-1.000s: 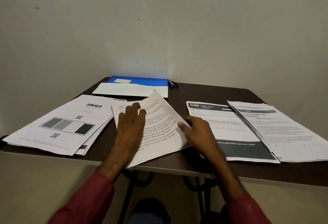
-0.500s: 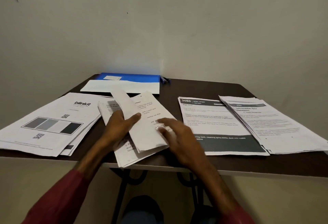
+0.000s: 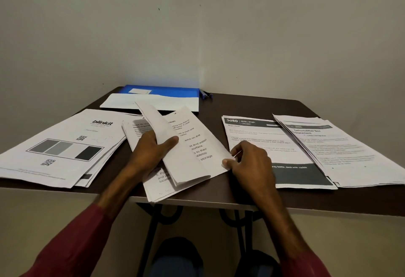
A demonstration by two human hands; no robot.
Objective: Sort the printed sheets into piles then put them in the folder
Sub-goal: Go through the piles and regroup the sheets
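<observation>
Head view: the desk [image 3: 252, 105] carries the printed sheets in several groups, placed here relative to the centre stack [image 3: 198, 145], which lies at the near edge and slightly overhangs it. The left hand [image 3: 151, 154] grips a lifted sheet [image 3: 162, 123] from that stack, thumb on top and fingers behind, so the sheet curls upward and over. The right hand [image 3: 252, 162] pinches the stack's right edge, holding back the page beneath. Left of the stack lies a fanned pile headed "blinkit" [image 3: 61, 145], showing a grey bar graphic and two code squares. Right of it sits a pile headed "3080" [image 3: 258, 136] with dark bands at top and bottom, and further right a text pile [image 3: 341, 149] that overlaps it. Behind the stack the blue folder [image 3: 166, 91] lies against the wall with a white sheet [image 3: 153, 102] across its near part and a pen [image 3: 207, 95] at its right end. Assessment: the sheets are light, thin and limp. They bend under their own weight, slide readily on one another and crease if squeezed. The soundest hold is judged to be a light pinch at an edge or corner, with the other hand steadying what remains. Sorting appears partly done, and nothing printed is seen inside the folder yet.
</observation>
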